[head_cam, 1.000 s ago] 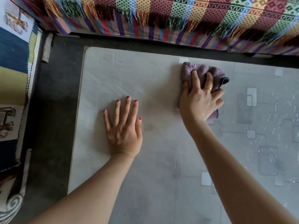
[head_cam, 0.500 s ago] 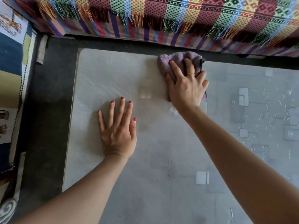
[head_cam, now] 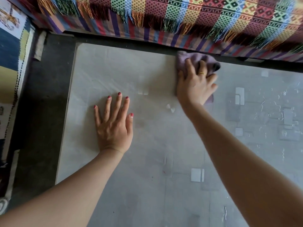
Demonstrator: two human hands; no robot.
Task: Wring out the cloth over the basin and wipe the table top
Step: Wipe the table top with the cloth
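Note:
The pale grey table top [head_cam: 147, 169] fills most of the head view. A purple cloth [head_cam: 207, 60] lies bunched on it at the far edge, right of the middle. My right hand [head_cam: 195, 86] presses down on the cloth with fingers spread over it, a gold ring on one finger. My left hand [head_cam: 113, 126] rests flat on the table to the left, palm down, fingers apart, holding nothing. No basin is in view.
Streaks and drops of water [head_cam: 278, 102] lie on the table's right part. A fringed, many-coloured woven blanket [head_cam: 196, 17] hangs just beyond the far edge. A dark floor strip [head_cam: 41, 112] runs along the table's left edge, with a patterned mat [head_cam: 9, 63] beyond it.
My right hand slid the cloth leftward and up to the table's far edge, then back to the right along that edge. My left hand stayed flat in place.

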